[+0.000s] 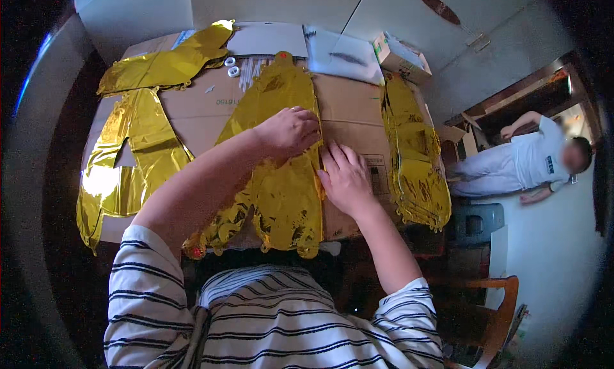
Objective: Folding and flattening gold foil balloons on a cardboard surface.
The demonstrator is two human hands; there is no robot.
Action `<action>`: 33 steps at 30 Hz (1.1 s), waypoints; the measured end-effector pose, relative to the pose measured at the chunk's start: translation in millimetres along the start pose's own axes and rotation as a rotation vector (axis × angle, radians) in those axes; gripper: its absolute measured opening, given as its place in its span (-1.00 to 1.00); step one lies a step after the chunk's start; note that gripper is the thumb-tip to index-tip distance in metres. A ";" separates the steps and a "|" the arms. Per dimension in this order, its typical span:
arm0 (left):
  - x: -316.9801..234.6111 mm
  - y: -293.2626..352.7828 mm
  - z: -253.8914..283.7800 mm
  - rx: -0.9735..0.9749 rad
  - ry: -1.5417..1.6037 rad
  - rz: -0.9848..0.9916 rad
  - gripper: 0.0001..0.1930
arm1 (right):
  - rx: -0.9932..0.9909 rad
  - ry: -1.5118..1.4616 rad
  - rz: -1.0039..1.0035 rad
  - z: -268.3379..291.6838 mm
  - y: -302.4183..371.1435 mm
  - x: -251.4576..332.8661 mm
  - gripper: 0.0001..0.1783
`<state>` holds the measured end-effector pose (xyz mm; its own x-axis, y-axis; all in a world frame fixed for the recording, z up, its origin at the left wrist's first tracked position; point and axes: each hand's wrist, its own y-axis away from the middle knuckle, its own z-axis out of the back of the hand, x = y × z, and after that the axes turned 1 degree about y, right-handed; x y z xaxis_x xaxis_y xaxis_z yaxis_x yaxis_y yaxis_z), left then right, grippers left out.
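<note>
Head view, looking down: a flattened gold foil piece (284, 190) lies on brown cardboard (352, 126). The person's left hand (291, 132) rests on the foil piece near its right edge, fingers curled over it — whether they pinch it, I cannot tell. The right hand (348, 180) lies just right of the foil piece, fingers loosely extended and apart, tips at that same edge. A second gold foil shape (416, 158) lies to the foil piece's right; two white rolls (234, 71) sit beyond its left side.
</note>
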<state>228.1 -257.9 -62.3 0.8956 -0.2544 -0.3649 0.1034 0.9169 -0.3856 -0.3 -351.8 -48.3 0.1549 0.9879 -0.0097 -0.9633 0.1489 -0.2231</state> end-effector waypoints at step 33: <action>-0.3 -9.2 -17.4 -0.265 -0.095 0.032 -0.69 | -0.031 -0.016 -0.018 1.4 4.0 2.1 -0.46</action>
<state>219.3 -271.6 -73.3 0.9344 -0.1850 -0.3045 -0.0314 0.8086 -0.5875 -4.1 -349.1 -47.8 0.1688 0.9856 0.0105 -0.9530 0.1659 -0.2536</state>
